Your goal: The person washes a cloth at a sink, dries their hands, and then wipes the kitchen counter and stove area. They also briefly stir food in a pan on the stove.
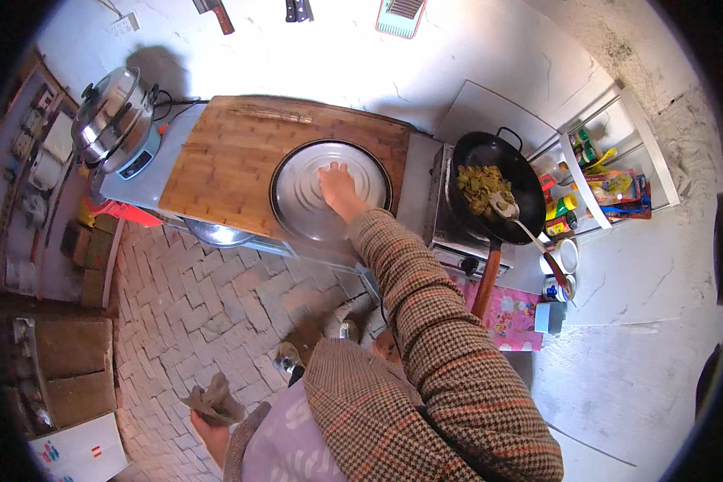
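My right hand [338,190] reaches down onto the middle of a round metal pan lid [301,211], its fingers at the centre; the lid's knob, if any, is hidden under them. The lid lies near the front right of a wooden cutting board [217,162]. Low at the left, my left hand [212,435] holds a crumpled grey-brown cloth [217,402] over the brick floor. To the right, a black wok [527,181] with a wooden handle stands on a gas stove [440,223]. Cooked food [479,184] and a metal spatula [527,232] are in it.
A stacked steamer [111,114] stands on an appliance at the left end of the counter. A wall rack [584,181] with bottles and packets is right of the wok. White containers [566,256] sit below it. A metal bowl [220,232] juts out under the board; knives hang above.
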Available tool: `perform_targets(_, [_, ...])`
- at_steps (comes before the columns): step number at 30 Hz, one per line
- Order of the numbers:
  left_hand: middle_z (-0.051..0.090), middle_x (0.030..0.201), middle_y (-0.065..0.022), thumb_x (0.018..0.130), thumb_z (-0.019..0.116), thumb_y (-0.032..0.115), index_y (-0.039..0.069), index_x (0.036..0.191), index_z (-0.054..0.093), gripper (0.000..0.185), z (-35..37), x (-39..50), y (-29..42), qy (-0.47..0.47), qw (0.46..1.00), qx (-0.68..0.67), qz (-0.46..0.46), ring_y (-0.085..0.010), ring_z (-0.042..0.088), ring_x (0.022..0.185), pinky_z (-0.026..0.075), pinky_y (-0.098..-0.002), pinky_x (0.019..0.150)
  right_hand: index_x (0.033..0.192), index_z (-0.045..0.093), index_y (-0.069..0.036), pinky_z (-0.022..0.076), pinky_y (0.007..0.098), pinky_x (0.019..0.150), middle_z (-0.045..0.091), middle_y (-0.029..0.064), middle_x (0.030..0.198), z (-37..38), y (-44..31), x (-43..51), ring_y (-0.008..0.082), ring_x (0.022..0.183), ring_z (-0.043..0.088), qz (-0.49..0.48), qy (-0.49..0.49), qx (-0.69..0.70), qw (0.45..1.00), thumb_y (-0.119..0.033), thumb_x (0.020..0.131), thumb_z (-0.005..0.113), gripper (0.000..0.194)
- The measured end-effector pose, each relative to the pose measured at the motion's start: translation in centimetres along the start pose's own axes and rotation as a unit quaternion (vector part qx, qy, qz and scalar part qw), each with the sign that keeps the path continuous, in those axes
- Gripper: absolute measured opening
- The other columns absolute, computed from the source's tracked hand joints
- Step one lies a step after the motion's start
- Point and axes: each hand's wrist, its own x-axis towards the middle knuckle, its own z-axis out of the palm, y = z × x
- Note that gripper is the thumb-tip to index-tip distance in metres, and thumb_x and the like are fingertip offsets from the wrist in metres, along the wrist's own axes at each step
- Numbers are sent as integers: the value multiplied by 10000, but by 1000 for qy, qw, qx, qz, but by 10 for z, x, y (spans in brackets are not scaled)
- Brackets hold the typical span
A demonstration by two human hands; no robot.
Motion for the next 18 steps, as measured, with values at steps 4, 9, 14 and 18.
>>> perform_targets(4, [583, 1196, -123, 970, 462, 396, 122, 1300, 490, 430, 10, -6, 8, 8, 997, -63, -50, -266, 581, 1086, 491, -427, 931, 1099, 634, -116, 536, 440, 825, 535, 171, 1154, 7, 3, 3, 365, 1085, 511, 17, 4, 17, 1000, -167, 814, 622, 290])
perform_targets(9, [590, 1190, -137, 967, 440, 408, 114, 1291, 499, 441, 32, -20, 9, -1, 999, -40, -11, -274, 588, 1083, 496, -429, 929, 1092, 652, -95, 518, 413, 866, 554, 177, 1159, 4, 1, 3, 368, 1103, 517, 39, -11, 23, 999, -126, 874, 525, 254])
perform_targets(14, [591, 1209, -150, 968, 413, 415, 102, 1272, 519, 448, 49, -23, 14, -10, 996, -78, -36, -294, 592, 1094, 501, -443, 931, 1082, 647, -82, 516, 418, 859, 554, 181, 1157, 13, 1, 3, 370, 1097, 518, 37, 6, 34, 999, -118, 865, 525, 251])
perform_targets(18, [615, 1146, -150, 958, 436, 391, 115, 1223, 562, 403, 61, -11, 31, -83, 984, -102, -117, -275, 608, 1016, 525, -406, 787, 1088, 644, -80, 517, 415, 857, 556, 182, 1153, 19, 6, 8, 369, 1091, 520, 39, -2, 32, 999, -116, 870, 517, 255])
